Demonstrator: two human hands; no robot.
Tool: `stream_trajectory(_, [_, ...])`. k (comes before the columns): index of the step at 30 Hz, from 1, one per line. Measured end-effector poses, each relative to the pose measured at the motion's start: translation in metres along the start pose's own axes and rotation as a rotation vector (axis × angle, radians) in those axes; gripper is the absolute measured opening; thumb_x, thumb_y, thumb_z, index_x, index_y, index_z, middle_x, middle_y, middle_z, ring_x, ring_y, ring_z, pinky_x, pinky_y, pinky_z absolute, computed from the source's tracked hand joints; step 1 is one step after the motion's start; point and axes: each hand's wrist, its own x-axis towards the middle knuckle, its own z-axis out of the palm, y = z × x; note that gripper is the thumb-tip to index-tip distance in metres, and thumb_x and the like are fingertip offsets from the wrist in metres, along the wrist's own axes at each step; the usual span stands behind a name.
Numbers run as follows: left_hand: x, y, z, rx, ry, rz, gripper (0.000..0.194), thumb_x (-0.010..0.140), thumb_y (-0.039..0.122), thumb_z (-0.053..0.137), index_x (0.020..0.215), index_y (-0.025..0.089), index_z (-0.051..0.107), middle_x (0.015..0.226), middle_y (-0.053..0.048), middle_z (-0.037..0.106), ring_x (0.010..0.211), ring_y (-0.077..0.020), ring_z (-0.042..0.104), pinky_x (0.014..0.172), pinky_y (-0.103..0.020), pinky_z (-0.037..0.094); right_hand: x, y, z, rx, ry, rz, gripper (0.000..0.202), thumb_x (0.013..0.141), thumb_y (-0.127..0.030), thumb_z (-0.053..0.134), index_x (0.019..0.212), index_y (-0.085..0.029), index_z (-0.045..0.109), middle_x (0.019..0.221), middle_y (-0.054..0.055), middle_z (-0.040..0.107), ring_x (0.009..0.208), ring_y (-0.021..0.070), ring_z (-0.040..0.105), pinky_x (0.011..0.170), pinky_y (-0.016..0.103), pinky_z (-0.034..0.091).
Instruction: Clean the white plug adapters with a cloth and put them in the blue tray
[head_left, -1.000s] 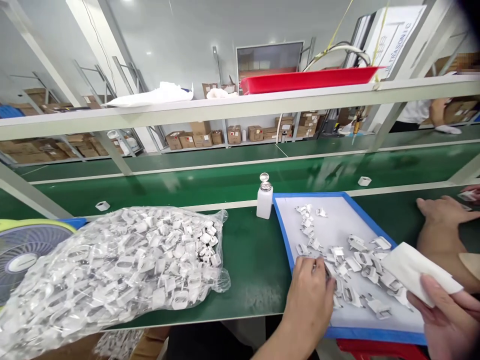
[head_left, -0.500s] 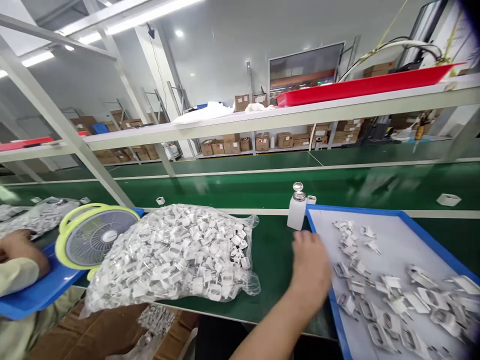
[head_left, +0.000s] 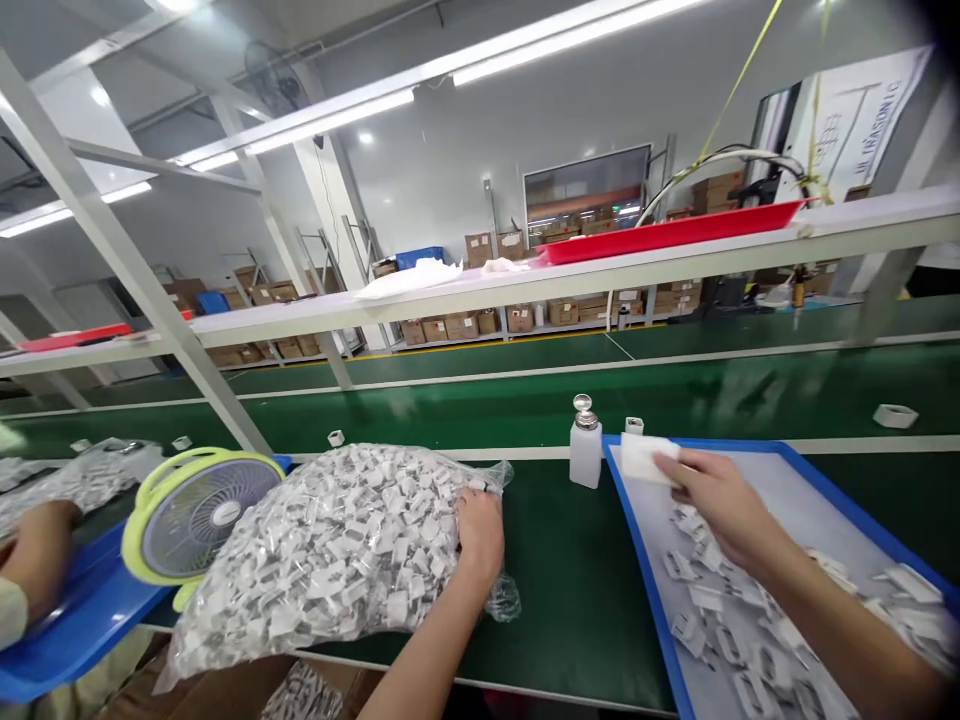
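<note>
My left hand [head_left: 481, 530] reaches into the open right end of a clear plastic bag [head_left: 337, 540] full of small white plastic parts; its fingertips are hidden among them. Over the tray, my right hand [head_left: 712, 490] pinches a flat white cloth or paper piece [head_left: 649, 458]. Beneath that arm lies a blue-rimmed tray [head_left: 646, 580] holding several white parts with metal prongs [head_left: 769, 665]. A white pump bottle [head_left: 585, 445] stands upright by the tray's back left corner.
A yellow-green fan [head_left: 206, 515] stands left of the bag. At the far left a person's arm [head_left: 41, 560] is over a blue tray [head_left: 90, 610]. A raised shelf [head_left: 450, 300] with a red tray [head_left: 675, 235] crosses behind. Single white parts lie on the green surface.
My left hand has moved left from beside the bottle into the bag's opening. My right hand has come into view with the white piece. The view has tilted upward.
</note>
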Motion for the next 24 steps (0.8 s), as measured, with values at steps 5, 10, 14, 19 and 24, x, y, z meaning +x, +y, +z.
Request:
stream_trajectory(5, [0.001,-0.005,-0.002,-0.039,0.010,0.003,0.031,0.098,0.034,0.067,0.125,0.017,0.064,0.126,-0.009,0.067,0.107,-0.0253,0.068,0.090,-0.047,0.059,0.067,-0.006,0.047,-0.431,-0.087,-0.221,0.024,0.100,-0.039,0.063,0.109,-0.017,0.066,0.109,0.006,0.066,0.091,0.0180,0.065,0.081,0.037,0.057])
stream_trajectory(10, [-0.002,-0.010,-0.005,-0.096,0.012,0.000,0.028,0.098,0.033,0.067,0.121,0.017,0.065,0.123,-0.009,0.068,0.105,-0.0242,0.069,0.087,-0.045,0.060,0.071,-0.010,0.065,-0.717,-0.343,-0.441,0.027,0.100,-0.035,0.064,0.121,-0.019,0.064,0.119,0.007,0.066,0.096,0.0193,0.067,0.084,0.039,0.058])
stream_trajectory(14, [-0.008,-0.008,-0.014,-0.169,0.051,0.002,0.014,0.095,0.015,0.067,0.109,0.014,0.069,0.117,-0.010,0.069,0.109,-0.0269,0.067,0.088,-0.043,0.058,0.076,-0.013,0.066,-0.869,-0.431,-0.511,0.026,0.100,-0.035,0.065,0.120,-0.019,0.064,0.119,0.008,0.066,0.097,0.0193,0.067,0.083,0.038,0.059])
stream_trajectory(19, [-0.027,0.006,-0.031,-0.363,0.125,0.040,0.028,0.090,-0.006,0.051,0.107,0.007,0.069,0.110,-0.019,0.067,0.107,-0.0331,0.065,0.089,-0.039,0.050,0.082,-0.020,0.059,-0.976,-0.440,-0.546,0.028,0.100,-0.035,0.064,0.123,-0.019,0.063,0.120,0.008,0.065,0.097,0.0197,0.067,0.083,0.038,0.059])
stream_trajectory(24, [-0.065,0.044,-0.019,-0.550,0.005,0.089,0.020,0.091,0.004,0.051,0.094,0.011,0.070,0.096,-0.013,0.068,0.084,-0.0228,0.068,0.071,-0.028,0.046,0.081,-0.020,0.058,-1.016,-0.451,-0.532,0.030,0.100,-0.035,0.064,0.125,-0.018,0.063,0.121,0.008,0.065,0.096,0.0196,0.067,0.082,0.038,0.059])
